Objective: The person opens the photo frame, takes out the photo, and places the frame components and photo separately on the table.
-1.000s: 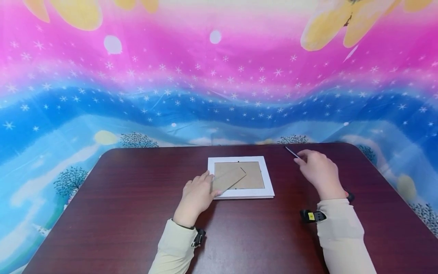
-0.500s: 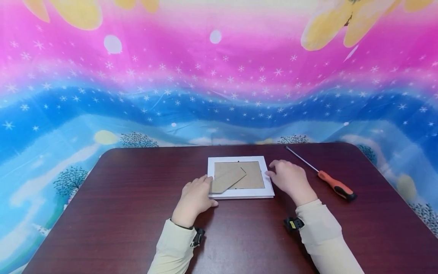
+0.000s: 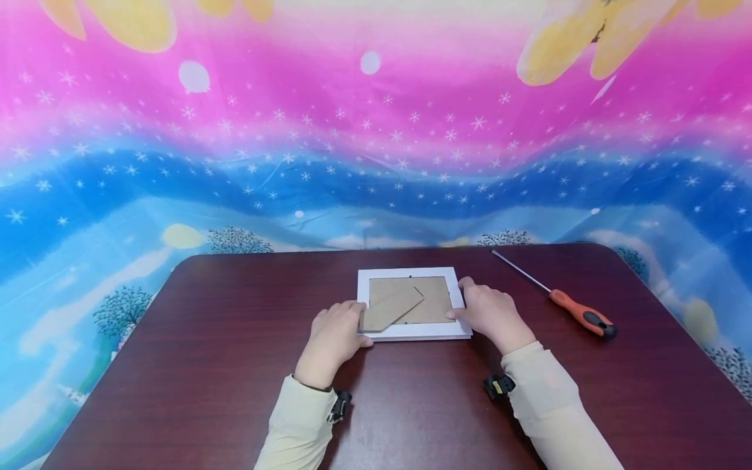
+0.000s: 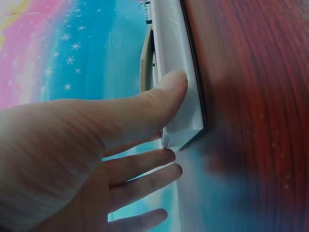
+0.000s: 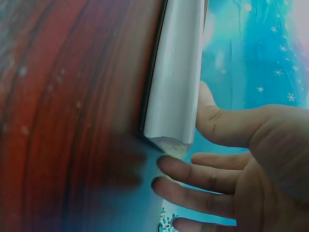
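A white picture frame lies face down on the table, its brown backing board and fold-out stand uppermost. My left hand holds the frame's left end. In the left wrist view its thumb lies against the white near side and the other fingers reach round the corner. At the right end my right hand grips the frame, thumb on top and fingers by the outer edge. Further right rests a screwdriver with an orange and black handle, apart from both hands.
The dark red wooden table has rounded far corners. Behind it hangs a colourful cloth with snowflakes and trees, touching the table's far edge. Each wrist wears a black strap.
My right hand has let go of the screwdriver, leaving it on the table, and moved left onto the frame's right end. The left thumb has shifted off the stand to the frame's near side.
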Demonstrator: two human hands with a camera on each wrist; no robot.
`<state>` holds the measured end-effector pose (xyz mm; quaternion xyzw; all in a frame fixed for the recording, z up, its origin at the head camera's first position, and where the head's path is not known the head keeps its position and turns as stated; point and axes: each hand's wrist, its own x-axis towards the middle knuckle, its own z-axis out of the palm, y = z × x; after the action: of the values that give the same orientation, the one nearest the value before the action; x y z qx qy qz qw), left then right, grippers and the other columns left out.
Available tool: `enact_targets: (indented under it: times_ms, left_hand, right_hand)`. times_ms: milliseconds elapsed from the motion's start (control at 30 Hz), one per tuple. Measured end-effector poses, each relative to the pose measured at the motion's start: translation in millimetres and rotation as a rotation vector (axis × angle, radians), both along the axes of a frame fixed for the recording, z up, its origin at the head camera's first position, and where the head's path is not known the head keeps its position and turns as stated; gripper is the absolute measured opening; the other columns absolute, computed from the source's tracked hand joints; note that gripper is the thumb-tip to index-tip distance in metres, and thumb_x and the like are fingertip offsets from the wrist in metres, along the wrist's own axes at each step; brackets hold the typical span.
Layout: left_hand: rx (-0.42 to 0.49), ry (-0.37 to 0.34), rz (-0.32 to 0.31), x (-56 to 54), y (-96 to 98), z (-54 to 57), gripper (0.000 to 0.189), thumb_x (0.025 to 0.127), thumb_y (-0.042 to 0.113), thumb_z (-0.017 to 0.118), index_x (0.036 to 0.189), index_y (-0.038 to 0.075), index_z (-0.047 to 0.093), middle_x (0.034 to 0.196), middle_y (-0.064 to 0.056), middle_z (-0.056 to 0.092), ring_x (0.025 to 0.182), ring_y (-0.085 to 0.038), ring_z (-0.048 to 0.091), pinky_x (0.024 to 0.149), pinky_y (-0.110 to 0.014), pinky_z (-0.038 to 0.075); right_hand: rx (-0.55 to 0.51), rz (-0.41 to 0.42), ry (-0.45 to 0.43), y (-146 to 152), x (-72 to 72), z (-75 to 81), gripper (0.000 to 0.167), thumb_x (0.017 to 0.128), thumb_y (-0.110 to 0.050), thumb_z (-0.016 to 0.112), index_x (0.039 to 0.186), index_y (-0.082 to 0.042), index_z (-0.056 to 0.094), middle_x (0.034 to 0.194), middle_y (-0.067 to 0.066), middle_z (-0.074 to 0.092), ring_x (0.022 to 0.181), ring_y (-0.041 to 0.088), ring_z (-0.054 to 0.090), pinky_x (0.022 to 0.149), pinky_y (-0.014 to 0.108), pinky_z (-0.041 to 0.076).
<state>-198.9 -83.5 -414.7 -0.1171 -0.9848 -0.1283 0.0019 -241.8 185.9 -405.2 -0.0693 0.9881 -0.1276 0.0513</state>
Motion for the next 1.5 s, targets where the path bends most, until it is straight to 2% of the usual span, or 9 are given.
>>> enact_targets:
  times_ms: [233, 433, 600, 833, 1067, 1200, 1333, 1400, 1500]
  left_hand:
    - [-0.011, 0.027, 0.004, -1.4, -2.8, 0.8, 0.063, 0.074, 0.030, 0.089, 0.129, 0.010, 0.066, 0.124, -0.007, 0.066, 0.112, -0.028, 0.060, 0.092, -0.047, 0.047]
    - [-0.013, 0.036, 0.017, -2.7, -5.0, -0.8, 0.058, 0.077, 0.022, 0.086, 0.130, 0.007, 0.065, 0.121, -0.009, 0.067, 0.112, -0.028, 0.060, 0.093, -0.048, 0.048]
    - [-0.022, 0.066, 0.043, -2.8, -8.4, -2.7, 0.056, 0.078, 0.021, 0.086, 0.128, 0.006, 0.066, 0.117, -0.009, 0.069, 0.107, -0.028, 0.062, 0.089, -0.047, 0.049]
    - [-0.019, 0.156, 0.102, -5.3, -12.7, -6.3, 0.048, 0.078, 0.018, 0.085, 0.122, 0.007, 0.069, 0.107, -0.009, 0.071, 0.095, -0.028, 0.065, 0.080, -0.047, 0.051]
    - [-0.028, 0.143, 0.165, -5.5, -15.6, -8.0, 0.032, 0.081, 0.016, 0.080, 0.110, 0.006, 0.070, 0.095, -0.009, 0.069, 0.092, -0.031, 0.065, 0.078, -0.049, 0.050]
    - [-0.026, 0.140, 0.180, -5.5, -16.0, -7.8, 0.031, 0.082, 0.016, 0.079, 0.110, 0.005, 0.069, 0.096, -0.010, 0.069, 0.093, -0.032, 0.065, 0.078, -0.050, 0.050]
    - [-0.012, 0.164, 0.165, -3.2, -14.7, -5.2, 0.036, 0.081, 0.014, 0.080, 0.114, 0.005, 0.068, 0.099, -0.011, 0.069, 0.094, -0.031, 0.064, 0.078, -0.049, 0.050]
    - [-0.006, 0.176, 0.156, -2.2, -13.5, -3.2, 0.039, 0.081, 0.013, 0.081, 0.117, 0.004, 0.068, 0.100, -0.011, 0.069, 0.094, -0.031, 0.064, 0.079, -0.048, 0.050]
    - [-0.005, 0.185, 0.140, -0.8, -10.8, 0.7, 0.041, 0.083, 0.016, 0.079, 0.121, 0.005, 0.067, 0.109, -0.012, 0.068, 0.100, -0.031, 0.063, 0.083, -0.049, 0.050]
  right_hand:
    - [-0.029, 0.004, -0.023, -0.8, 1.2, 0.5, 0.088, 0.079, -0.036, 0.084, 0.143, 0.006, 0.041, 0.118, 0.027, 0.064, 0.095, 0.041, 0.066, 0.078, 0.057, 0.051]
    - [-0.005, 0.034, -0.027, -6.0, 4.6, 2.1, 0.090, 0.077, -0.037, 0.085, 0.143, 0.006, 0.041, 0.122, 0.027, 0.063, 0.100, 0.040, 0.065, 0.079, 0.058, 0.051]
    - [0.052, 0.037, -0.044, -15.1, 8.6, 3.2, 0.088, 0.079, -0.039, 0.083, 0.143, 0.005, 0.043, 0.110, 0.022, 0.068, 0.088, 0.034, 0.067, 0.072, 0.053, 0.053]
    - [0.124, 0.048, -0.037, -28.2, 19.9, 7.0, 0.091, 0.081, -0.043, 0.080, 0.141, 0.012, 0.041, 0.092, 0.018, 0.070, 0.076, 0.032, 0.066, 0.067, 0.049, 0.053]
    - [0.151, 0.080, -0.022, -38.7, 31.0, 5.9, 0.091, 0.083, -0.047, 0.077, 0.141, 0.013, 0.041, 0.060, 0.005, 0.056, 0.058, 0.022, 0.057, 0.059, 0.043, 0.050]
    - [0.150, 0.089, -0.002, -41.4, 33.3, 4.9, 0.089, 0.083, -0.047, 0.077, 0.139, 0.014, 0.044, 0.060, 0.007, 0.057, 0.057, 0.022, 0.058, 0.057, 0.042, 0.049]
    - [0.148, 0.090, 0.020, -41.9, 33.2, 5.7, 0.087, 0.080, -0.048, 0.079, 0.135, 0.012, 0.048, 0.068, 0.009, 0.062, 0.062, 0.024, 0.060, 0.058, 0.044, 0.050]
    - [0.146, 0.097, 0.023, -41.2, 32.9, 6.2, 0.085, 0.080, -0.048, 0.079, 0.133, 0.011, 0.049, 0.067, 0.008, 0.061, 0.060, 0.023, 0.059, 0.056, 0.043, 0.049]
    - [0.132, 0.116, 0.037, -38.8, 32.6, 7.4, 0.067, 0.081, -0.046, 0.080, 0.116, 0.007, 0.058, 0.060, 0.004, 0.056, 0.055, 0.020, 0.056, 0.051, 0.040, 0.047]
